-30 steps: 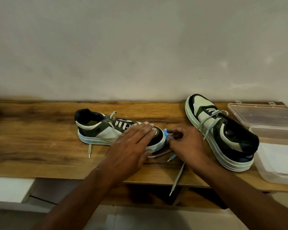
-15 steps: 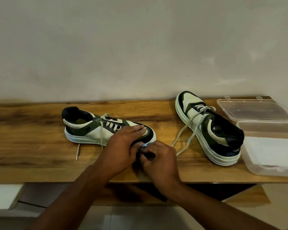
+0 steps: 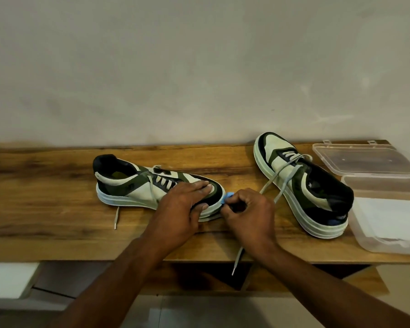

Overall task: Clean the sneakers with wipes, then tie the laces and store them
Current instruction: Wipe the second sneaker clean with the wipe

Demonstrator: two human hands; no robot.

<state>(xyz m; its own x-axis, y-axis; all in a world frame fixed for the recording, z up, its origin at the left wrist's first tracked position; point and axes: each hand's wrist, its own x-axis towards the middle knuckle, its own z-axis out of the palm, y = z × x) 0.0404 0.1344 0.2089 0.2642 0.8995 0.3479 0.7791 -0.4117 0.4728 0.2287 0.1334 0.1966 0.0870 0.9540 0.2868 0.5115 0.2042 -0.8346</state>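
No text, label, brand or number can be read anywhere; the dark mark on the left sneaker's (image 3: 137,185) side is too blurred.

A wooden shelf (image 3: 45,233) carries two sneakers: one sneaker (image 3: 128,185) under the left hand (image 3: 178,216), the other sneaker (image 3: 305,185) right of the right hand (image 3: 249,216), beside an open clear plastic box (image 3: 388,209).

light: dim, warm | shadows: soft, under hands (image 3: 213,209) | focus: slightly soft | edges: wide-angle bowing
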